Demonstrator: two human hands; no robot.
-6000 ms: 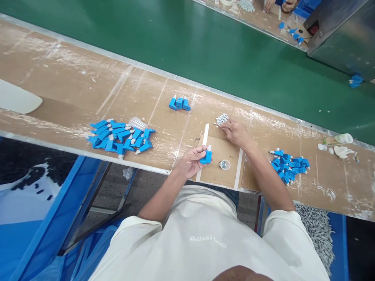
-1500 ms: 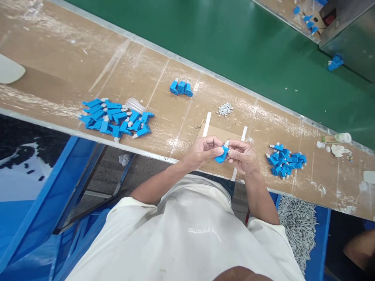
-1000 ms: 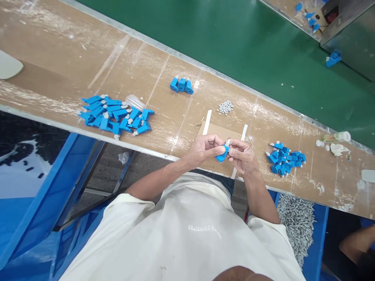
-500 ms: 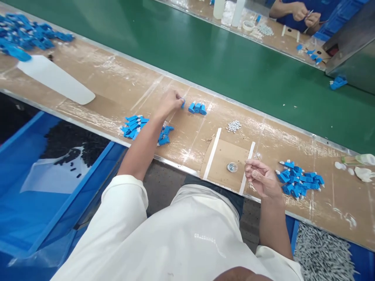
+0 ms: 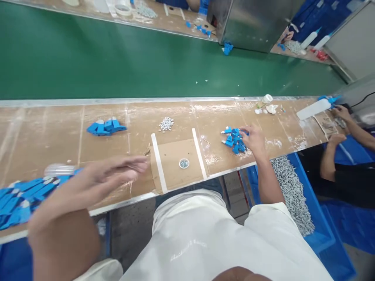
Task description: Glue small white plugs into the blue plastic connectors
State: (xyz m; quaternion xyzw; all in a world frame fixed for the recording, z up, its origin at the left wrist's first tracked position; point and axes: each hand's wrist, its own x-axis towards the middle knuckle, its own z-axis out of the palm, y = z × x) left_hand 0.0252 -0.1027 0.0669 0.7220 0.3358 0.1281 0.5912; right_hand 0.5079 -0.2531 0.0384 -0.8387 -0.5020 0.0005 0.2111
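Note:
My left hand, slightly blurred, is held over the near left part of the bench with its fingers stretched out and nothing visible in them. Beneath and beside it lies a pile of blue plastic parts with white tips. Farther back stands a short row of similar blue parts. My right hand is at the right-hand pile of blue parts, thumb and fingers closed around one blue plastic part at the pile's edge. Between my hands, a small round clear dish sits on a cardboard sheet with white strips.
A heap of small grey-white pieces lies behind the cardboard. A thin stick rests right of it. Below the bench is a blue bin of grey pieces. A co-worker's arms are at far right, near a white bottle. A green belt runs behind.
The view has swung right. My left hand has left the blue row, which is now longer, and come back toward me with open fingers. My right hand has moved right to the blue pile.

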